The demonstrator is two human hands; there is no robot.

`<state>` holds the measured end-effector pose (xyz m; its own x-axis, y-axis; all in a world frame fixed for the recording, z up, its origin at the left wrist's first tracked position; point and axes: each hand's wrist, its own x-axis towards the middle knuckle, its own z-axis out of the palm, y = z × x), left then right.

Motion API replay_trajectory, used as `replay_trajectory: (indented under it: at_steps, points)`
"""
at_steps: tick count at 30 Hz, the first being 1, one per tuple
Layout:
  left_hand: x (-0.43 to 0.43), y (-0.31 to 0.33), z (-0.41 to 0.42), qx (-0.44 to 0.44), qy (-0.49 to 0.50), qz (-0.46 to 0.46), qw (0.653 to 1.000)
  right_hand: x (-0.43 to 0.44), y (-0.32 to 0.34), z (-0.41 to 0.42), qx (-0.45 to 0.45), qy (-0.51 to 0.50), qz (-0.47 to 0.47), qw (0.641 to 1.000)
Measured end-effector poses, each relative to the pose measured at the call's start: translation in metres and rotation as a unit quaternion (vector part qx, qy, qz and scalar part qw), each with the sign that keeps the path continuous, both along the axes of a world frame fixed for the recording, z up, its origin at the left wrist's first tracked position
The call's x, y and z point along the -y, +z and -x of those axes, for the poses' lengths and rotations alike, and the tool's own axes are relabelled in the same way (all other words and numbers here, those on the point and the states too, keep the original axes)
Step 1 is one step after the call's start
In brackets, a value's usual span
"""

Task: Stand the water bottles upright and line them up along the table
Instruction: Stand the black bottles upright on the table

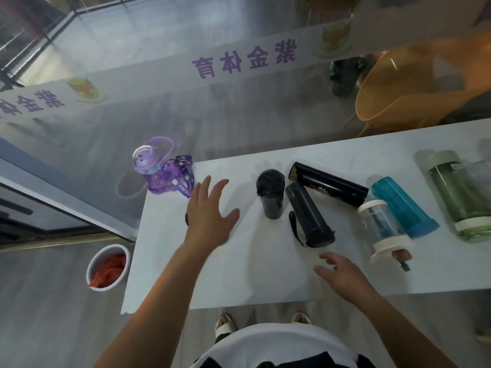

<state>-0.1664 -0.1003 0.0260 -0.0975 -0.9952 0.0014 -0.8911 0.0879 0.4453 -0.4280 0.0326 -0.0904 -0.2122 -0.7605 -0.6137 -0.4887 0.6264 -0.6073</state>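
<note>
**Bottles mostly down, two up on the white table**

Bottles spread across the table (239,274), and both hands are empty over it. Left hand (210,208) hovers flat, fingers spread and loose, gripping nothing, between the purple bottle (156,173) and the dark cup (270,193). Purple bottle stands upright at the far left corner, its strap (186,179) draped beside it. Dark cup stands upright too, near the middle. Just to its right, a dark bottle (309,215) lies on its side, and a black flask (329,184) lies across behind it, the two close at their tops. Further right, the clear bottle (382,229) lies down, tight against the blue bottle (403,205), also down. Green bottle (462,197) lies at the far right. Right hand (342,274) sits low near the front edge, fingers open and slightly curled, holding nothing, close to the dark bottle's base.
</note>
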Motion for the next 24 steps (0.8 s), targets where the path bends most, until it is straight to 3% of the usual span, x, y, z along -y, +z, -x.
replay_trajectory:
  at_steps: [3, 5, 9, 14, 24]
  points:
    - [-0.036, -0.029, 0.013, -0.101, 0.003, 0.076, 0.992, 0.012, 0.009, 0.01, -0.029, -0.027, 0.062, 0.997]
    - [-0.06, -0.054, 0.016, -0.114, 0.001, 0.05, 0.992, 0.022, 0.013, 0.011, -0.045, -0.055, 0.109, 0.991]
    - [-0.098, -0.094, 0.011, -0.053, -0.046, -0.005, 0.997, 0.04, -0.001, 0.007, -0.08, -0.052, 0.132, 0.987]
    - [-0.117, -0.131, -0.004, 0.033, -0.054, -0.165, 0.984, 0.057, -0.015, -0.003, -0.081, -0.059, 0.12, 0.988]
    - [-0.113, -0.154, -0.033, 0.073, -0.037, -0.241, 0.967, 0.055, -0.008, -0.015, -0.086, -0.097, 0.101, 0.986]
